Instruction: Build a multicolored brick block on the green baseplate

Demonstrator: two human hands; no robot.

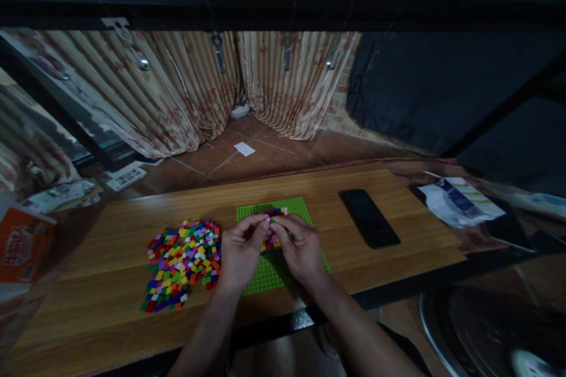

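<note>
My left hand (244, 242) and my right hand (300, 242) meet above a green studded baseplate (270, 283), fingertips pinched close together. A tiny pink brick (267, 220) shows at the left fingertips. Against it, at the right fingertips, is a small dark green brick (272, 222). Whether the two bricks are joined is too small to tell. Beneath my hands, a patch of multicoloured bricks (270, 241) sits on the baseplate, mostly hidden by my fingers. Left of my left hand lies a loose heap of small coloured bricks (186, 259).
The wooden table (110, 235) carries a black phone (369, 218) to the right of the baseplate. A black metal bar (283, 10) crosses above the far side. An orange box (24, 244) stands at far left, and a crumpled white packet (460, 200) lies beyond the right end.
</note>
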